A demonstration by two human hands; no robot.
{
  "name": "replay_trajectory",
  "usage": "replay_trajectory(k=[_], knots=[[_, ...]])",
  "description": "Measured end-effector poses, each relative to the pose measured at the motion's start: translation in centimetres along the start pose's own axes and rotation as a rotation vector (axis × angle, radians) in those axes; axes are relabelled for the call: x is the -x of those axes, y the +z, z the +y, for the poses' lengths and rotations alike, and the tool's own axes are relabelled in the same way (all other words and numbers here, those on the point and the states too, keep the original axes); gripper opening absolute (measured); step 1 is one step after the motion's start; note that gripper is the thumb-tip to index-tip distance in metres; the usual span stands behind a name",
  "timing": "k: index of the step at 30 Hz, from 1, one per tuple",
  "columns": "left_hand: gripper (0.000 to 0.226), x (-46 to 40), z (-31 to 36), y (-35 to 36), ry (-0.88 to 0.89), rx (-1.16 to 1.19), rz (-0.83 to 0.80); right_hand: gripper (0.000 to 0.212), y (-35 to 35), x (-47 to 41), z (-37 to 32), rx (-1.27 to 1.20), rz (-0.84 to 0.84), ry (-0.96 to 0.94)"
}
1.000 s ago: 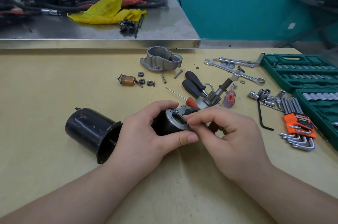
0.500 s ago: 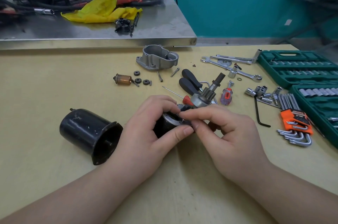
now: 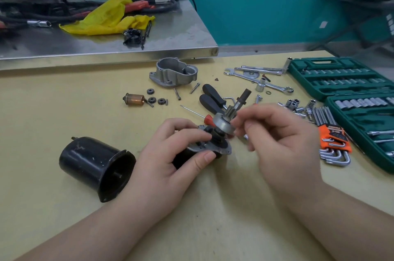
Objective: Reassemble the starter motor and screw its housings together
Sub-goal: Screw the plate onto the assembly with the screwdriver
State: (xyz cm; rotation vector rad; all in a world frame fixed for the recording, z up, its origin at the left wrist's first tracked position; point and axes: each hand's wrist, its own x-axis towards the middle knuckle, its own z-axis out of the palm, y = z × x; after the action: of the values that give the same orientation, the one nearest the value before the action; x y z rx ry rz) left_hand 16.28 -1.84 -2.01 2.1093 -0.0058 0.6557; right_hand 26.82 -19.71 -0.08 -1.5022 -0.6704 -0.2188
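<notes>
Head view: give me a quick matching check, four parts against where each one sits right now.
Things:
1. black can
2. grey cover
3. three small gears
4. gear shaft

Places:
A. pinched in the right hand, tilted over the plate the left hand holds
B. lying on its side left of the left hand
C. far side of the table, open side up
D. beside the copper spool

Pairs: 1-B, 2-C, 3-D, 4-A
</notes>
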Motion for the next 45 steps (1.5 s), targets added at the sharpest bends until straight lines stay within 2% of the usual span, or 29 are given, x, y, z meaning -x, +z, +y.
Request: replay_trajectory(k=[4,7,9,11,14,17,20,22,23,27,28,30,32,34,38,41,45], knots=[[0.015,0.0,0.0,0.1,0.014,-0.027,-0.001,0.038,-2.7,-3.7,0.5,0.062,0.235,-0.047],[0.013,0.0,0.0,0.1,0.02,-0.04,-0.004,0.031,-4.4,-5.7,2.3,0.281,0.264,0.052],[0.014,0.0,0.0,0.1,0.022,-0.049,-0.014,0.026,-4.8,-6.4,3.8,0.489,0.154,0.159],[0.013,-0.1,-0.2,0.0,0.022,-0.066,-0.024,0.023,-4.6,-6.7,4.9,0.716,-0.057,0.229],[0.014,-0.1,-0.3,0.0,0.022,-0.089,-0.022,0.035,-4.0,-6.5,5.6,0.963,-0.34,0.282],[0.015,-0.2,-0.3,-0.1,0.009,-0.087,-0.016,0.035,-3.9,-6.4,5.9,1.039,-0.378,0.309],[0.017,-0.3,-0.3,-0.1,-0.01,-0.057,-0.008,0.021,-4.1,-6.3,5.8,1.076,-0.331,0.341],[0.017,-0.5,-0.2,-0.1,-0.032,-0.024,0.004,0.008,-4.4,-6.5,5.6,1.022,-0.249,0.322],[0.016,-0.6,-0.2,-0.1,-0.052,0.001,0.006,0.008,-4.5,-6.5,5.5,0.95,-0.177,0.284],[0.01,-1.0,0.0,-0.5,-0.137,0.077,0.012,0.022,-4.5,-6.3,3.5,0.494,0.19,0.085],[0.005,-1.0,0.1,-0.6,-0.151,0.092,0.012,0.022,-4.2,-6.0,2.9,0.371,0.242,0.061],[0.009,-1.0,0.3,-0.7,-0.156,0.101,0.015,0.022,-3.7,-5.2,1.8,0.162,0.289,0.018],[0.01,-0.9,0.5,-0.7,-0.152,0.094,0.004,0.023,-3.1,-4.3,1.1,0.022,0.286,-0.048],[0.011,-0.6,0.8,-0.7,-0.134,0.092,-0.016,0.023,-2.6,-3.4,0.5,-0.019,0.226,-0.159],[0.012,-0.4,1.3,-0.8,-0.084,0.066,-0.034,0.025,-2.1,-1.5,-0.2,0.167,-0.036,-0.5],[0.008,-0.4,1.4,-0.9,-0.088,0.074,-0.042,0.024,-1.7,-0.7,-0.4,0.19,-0.129,-0.537],[0.009,-0.5,1.2,-1.0,-0.105,0.068,-0.029,0.024,-1.5,-0.3,-0.1,0.217,-0.155,-0.495]])
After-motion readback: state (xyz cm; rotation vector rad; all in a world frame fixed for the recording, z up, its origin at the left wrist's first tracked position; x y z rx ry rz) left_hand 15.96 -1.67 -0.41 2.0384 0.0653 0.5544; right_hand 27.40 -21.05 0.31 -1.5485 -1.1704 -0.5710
